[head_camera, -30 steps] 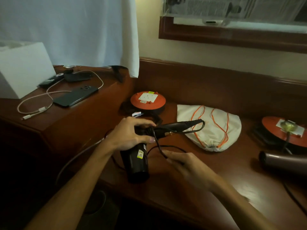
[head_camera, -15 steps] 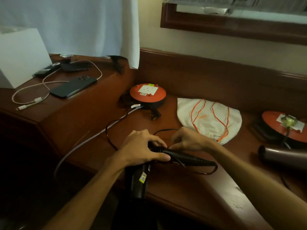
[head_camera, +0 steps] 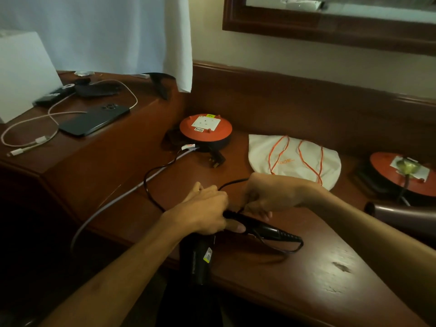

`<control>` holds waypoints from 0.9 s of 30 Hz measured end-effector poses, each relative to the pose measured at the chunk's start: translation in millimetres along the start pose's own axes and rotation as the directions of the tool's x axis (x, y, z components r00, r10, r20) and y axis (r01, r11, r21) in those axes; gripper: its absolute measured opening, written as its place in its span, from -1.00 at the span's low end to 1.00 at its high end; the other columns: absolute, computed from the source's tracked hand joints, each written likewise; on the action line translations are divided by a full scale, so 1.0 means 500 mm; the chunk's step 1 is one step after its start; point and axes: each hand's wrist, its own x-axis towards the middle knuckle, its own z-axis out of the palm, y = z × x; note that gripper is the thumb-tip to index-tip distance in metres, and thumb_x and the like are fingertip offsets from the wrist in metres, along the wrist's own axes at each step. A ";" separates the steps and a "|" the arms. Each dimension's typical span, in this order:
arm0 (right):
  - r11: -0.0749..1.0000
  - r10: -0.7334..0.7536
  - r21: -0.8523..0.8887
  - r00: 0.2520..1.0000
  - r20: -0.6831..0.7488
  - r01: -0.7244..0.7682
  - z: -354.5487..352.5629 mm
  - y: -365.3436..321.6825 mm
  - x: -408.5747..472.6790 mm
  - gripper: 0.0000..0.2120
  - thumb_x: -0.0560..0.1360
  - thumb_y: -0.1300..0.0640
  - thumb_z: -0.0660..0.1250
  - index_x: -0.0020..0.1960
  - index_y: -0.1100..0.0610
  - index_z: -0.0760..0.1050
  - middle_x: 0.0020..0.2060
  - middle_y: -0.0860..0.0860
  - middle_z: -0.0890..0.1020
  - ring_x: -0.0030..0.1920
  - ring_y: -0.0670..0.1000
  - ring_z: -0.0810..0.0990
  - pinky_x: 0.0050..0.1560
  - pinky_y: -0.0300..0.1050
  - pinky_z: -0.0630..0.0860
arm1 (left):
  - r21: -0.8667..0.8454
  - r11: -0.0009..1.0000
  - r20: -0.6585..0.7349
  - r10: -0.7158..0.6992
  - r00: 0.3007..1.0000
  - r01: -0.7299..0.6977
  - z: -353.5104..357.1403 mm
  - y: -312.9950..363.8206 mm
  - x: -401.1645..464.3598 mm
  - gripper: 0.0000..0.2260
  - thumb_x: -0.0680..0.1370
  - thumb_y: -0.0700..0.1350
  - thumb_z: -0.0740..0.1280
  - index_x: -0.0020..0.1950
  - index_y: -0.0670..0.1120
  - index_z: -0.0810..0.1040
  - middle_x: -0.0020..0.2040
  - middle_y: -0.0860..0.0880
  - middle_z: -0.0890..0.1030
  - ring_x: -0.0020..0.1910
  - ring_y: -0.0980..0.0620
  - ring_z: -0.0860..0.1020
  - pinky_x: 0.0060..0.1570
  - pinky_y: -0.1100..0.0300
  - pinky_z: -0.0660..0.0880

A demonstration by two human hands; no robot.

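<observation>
two hands meet on the hair dryer (head_camera: 200, 258) at the desk (head_camera: 330, 267) edge. the left hand (head_camera: 205, 215) grips its top, the barrel hanging toward 6 o'clock and the handle jutting toward 4 o'clock. the right hand (head_camera: 266, 197), at 2 o'clock from the left, pinches the cord (head_camera: 292, 249) just above the handle.

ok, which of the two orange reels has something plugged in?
The far-right orange reel, beside the brown dryer: a plug sits in its top face. The left reel shows a bare socket.
</observation>
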 end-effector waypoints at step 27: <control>0.999 -0.040 -0.023 0.909 -0.415 0.034 0.102 -0.014 -0.085 -0.76 0.63 0.10 0.28 0.30 0.01 0.48 -0.20 -0.17 0.59 -0.20 -0.11 0.56 -0.13 -0.01 0.52 | -0.239 0.968 -0.257 -0.136 0.957 0.074 -0.002 -0.084 0.005 -0.36 0.39 0.48 0.12 0.37 0.25 0.54 0.07 0.17 0.57 0.15 0.08 0.49 -0.04 0.10 0.27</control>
